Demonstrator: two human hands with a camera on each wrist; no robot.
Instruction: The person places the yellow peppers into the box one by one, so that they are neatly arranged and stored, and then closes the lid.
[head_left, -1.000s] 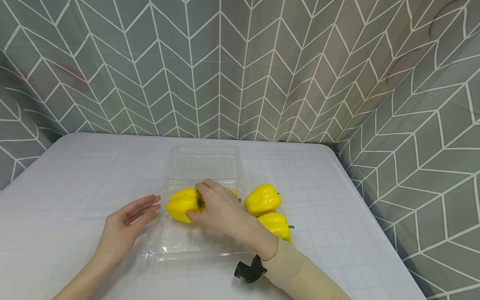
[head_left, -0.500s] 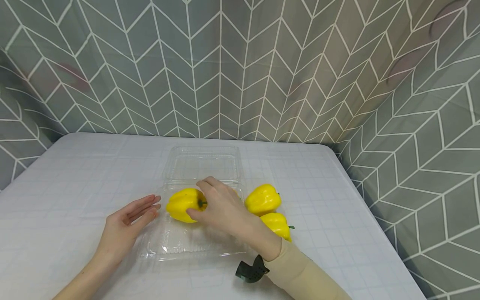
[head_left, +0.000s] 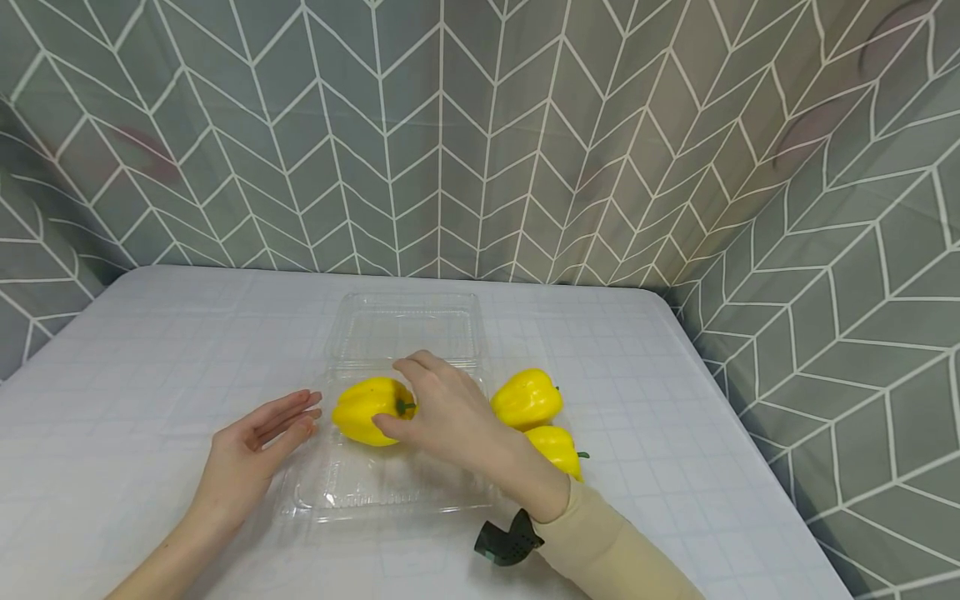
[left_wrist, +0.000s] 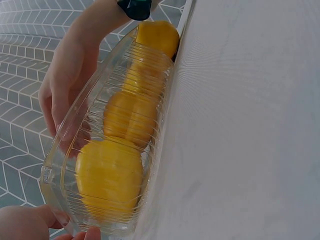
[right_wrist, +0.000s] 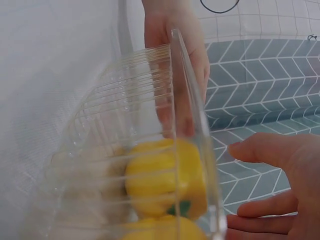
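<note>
A yellow bell pepper (head_left: 367,412) lies on its side in the left part of an open clear plastic clamshell container (head_left: 352,492), its green stem facing right. Over the container, my right hand (head_left: 453,417) has loosely bent fingers spread apart around nothing; its thumb overlaps the pepper in the head view. Beyond the near pepper (left_wrist: 110,180) in the left wrist view, more yellow peppers show through the ribbed wall. My right hand hides that part in the head view. At the container's left edge, my left hand (head_left: 251,446) has extended fingers, with fingertips close to the rim.
Two more yellow bell peppers, one farther back (head_left: 527,399) and one nearer (head_left: 557,450), lie right of the container. The hinged lid (head_left: 405,325) lies folded back behind it. A white cloth covers the table (head_left: 187,333); patterned grey curtains (head_left: 442,142) hang behind and at the sides.
My right hand has shifted slightly right and drawn away from the pepper, so more of its stem end shows. The left hand and container have stayed in place.
</note>
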